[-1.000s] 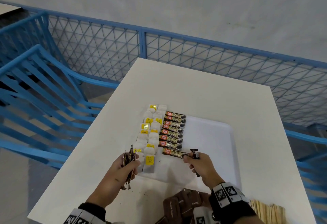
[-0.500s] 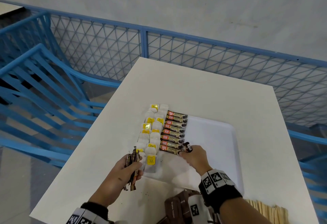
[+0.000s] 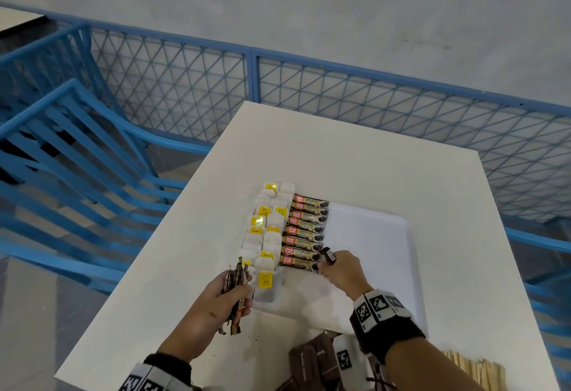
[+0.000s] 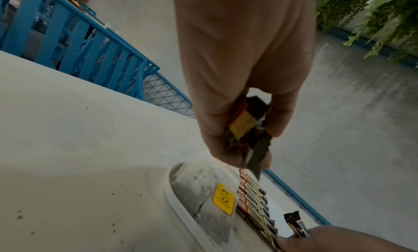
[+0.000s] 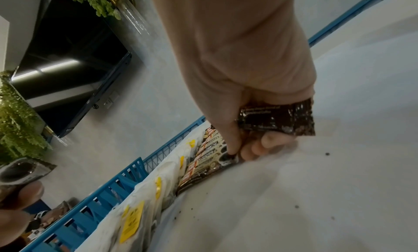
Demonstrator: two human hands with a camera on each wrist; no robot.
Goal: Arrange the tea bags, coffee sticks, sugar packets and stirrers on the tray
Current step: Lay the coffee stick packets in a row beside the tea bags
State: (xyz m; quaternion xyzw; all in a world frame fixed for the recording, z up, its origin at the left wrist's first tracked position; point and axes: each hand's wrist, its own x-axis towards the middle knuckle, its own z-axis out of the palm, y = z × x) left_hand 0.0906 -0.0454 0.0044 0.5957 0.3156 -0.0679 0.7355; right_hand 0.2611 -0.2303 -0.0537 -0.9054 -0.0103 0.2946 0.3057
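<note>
The left hand (image 3: 223,296) is gripping a bundle of coffee sticks (image 3: 236,279); the right hand (image 3: 341,270) is pinching one stick's (image 3: 327,256) end, fingers curled.

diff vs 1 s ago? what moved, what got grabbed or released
The right hand slid the nearest coffee stick up against the row on the tray, a second stick still in its grip. Nothing was released. The left hand still holds its bundle of sticks.
</note>
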